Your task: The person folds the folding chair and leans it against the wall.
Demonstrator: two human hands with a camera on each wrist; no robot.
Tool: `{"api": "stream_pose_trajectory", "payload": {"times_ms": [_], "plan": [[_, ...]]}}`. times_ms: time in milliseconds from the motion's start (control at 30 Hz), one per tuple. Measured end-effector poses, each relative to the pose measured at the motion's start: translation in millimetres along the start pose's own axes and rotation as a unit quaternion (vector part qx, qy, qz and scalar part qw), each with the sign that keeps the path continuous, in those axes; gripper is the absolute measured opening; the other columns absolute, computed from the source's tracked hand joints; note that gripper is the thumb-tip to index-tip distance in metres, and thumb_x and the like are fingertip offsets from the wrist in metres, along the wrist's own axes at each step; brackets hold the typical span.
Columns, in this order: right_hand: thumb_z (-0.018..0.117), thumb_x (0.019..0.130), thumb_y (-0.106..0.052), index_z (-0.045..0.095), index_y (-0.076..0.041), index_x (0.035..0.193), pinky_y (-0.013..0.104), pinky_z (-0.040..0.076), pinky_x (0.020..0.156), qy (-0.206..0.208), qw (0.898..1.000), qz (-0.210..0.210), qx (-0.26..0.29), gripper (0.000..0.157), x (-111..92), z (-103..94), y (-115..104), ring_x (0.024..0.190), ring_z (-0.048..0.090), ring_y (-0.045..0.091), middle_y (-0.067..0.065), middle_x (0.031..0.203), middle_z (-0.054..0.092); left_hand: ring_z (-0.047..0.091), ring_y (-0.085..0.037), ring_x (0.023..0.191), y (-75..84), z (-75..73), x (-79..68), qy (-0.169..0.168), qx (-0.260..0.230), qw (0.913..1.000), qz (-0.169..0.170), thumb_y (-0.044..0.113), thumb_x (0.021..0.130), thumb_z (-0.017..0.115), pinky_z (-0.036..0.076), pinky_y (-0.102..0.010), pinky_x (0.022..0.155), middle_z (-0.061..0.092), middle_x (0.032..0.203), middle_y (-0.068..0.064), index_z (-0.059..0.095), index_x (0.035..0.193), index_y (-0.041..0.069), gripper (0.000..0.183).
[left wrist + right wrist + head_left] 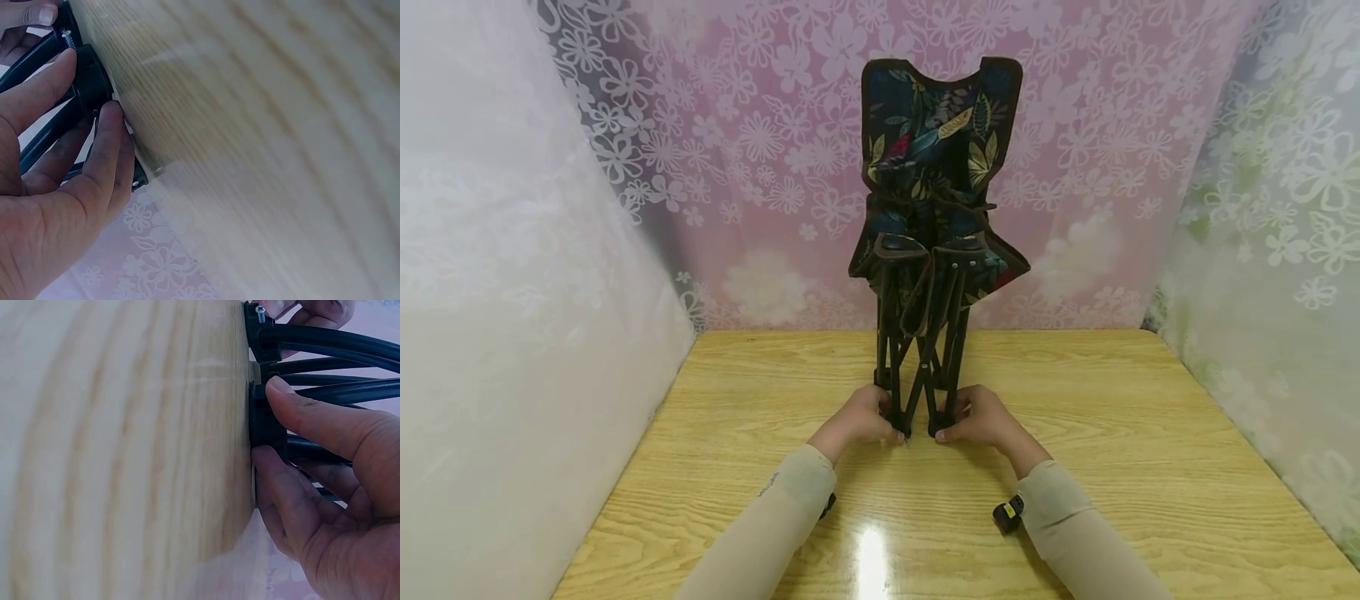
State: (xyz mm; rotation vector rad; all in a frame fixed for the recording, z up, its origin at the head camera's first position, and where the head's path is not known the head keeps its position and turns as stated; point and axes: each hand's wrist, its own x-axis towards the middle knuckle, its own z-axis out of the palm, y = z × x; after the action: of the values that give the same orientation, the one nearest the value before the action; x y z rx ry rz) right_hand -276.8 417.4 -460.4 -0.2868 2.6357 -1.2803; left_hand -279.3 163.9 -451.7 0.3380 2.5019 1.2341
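Observation:
A partly folded folding chair (925, 364) with black metal legs stands upright on the table. Its dark leaf-patterned fabric (936, 125) rises at the top, and the seat hangs bunched below. My left hand (868, 417) grips the black plastic foot (90, 78) of the front left leg, thumb on one side and fingers on the other. On the front right foot (265, 422), my right hand (981, 419) has a similar pinch close to the tabletop. A screw (260, 314) shows on the left foot in the right wrist view. The rear feet are partly hidden behind the front legs.
The wood-grain table (760, 375) extends around the chair on all sides. A pink flowered curtain (760, 167) hangs behind it, with pale sheets (512, 292) at left and right. Black wrist devices (1007, 515) sit under the sleeves.

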Motion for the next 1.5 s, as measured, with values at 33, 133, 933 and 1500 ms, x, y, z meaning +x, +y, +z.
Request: {"api": "stream_pose_trajectory", "payload": {"times_ms": [33,133,933,1500], "plan": [[0.098,0.074,-0.010,0.079,-0.001,0.108,0.032,0.058,0.071,0.000,1.000,-0.002,-0.002,0.040,0.4,0.1,0.2,0.083,0.070,0.020,0.013,0.093,0.077,0.065,-0.031,0.113,-0.5,0.2,0.3,0.000,0.001,1.0000,0.000,0.013,0.080,0.094,0.057,-0.048,0.099,0.068,0.126,-0.018,0.066,0.131,-0.006,0.062],[0.099,0.073,-0.011,0.079,-0.002,0.107,0.032,0.057,0.070,0.005,1.000,0.001,-0.005,0.040,1.6,0.2,0.1,0.083,0.068,0.021,0.013,0.092,0.077,0.065,-0.031,0.113,-0.8,-0.6,0.9,0.001,-0.001,1.0000,0.001,0.013,0.080,0.094,0.057,-0.049,0.100,0.067,0.127,-0.019,0.065,0.132,-0.006,0.062],[0.099,0.072,-0.012,0.081,-0.002,0.108,0.037,0.057,0.074,0.027,0.999,0.012,-0.028,0.042,7.6,4.1,2.0,0.090,0.068,0.025,0.009,0.091,0.077,0.068,-0.030,0.108,-0.7,-2.2,4.5,0.008,-0.001,0.9999,0.015,0.011,0.080,0.093,0.059,-0.047,0.096,0.072,0.116,-0.017,0.073,0.118,-0.004,0.045],[0.098,0.074,-0.011,0.080,-0.002,0.108,0.032,0.056,0.067,0.033,0.999,0.012,-0.019,0.040,6.1,6.4,-0.7,0.084,0.067,0.023,0.011,0.091,0.077,0.066,-0.031,0.110,-3.3,-2.5,8.0,0.004,-0.002,0.9999,0.010,0.011,0.081,0.092,0.058,-0.048,0.098,0.070,0.119,-0.018,0.071,0.122,-0.005,0.049]]}}
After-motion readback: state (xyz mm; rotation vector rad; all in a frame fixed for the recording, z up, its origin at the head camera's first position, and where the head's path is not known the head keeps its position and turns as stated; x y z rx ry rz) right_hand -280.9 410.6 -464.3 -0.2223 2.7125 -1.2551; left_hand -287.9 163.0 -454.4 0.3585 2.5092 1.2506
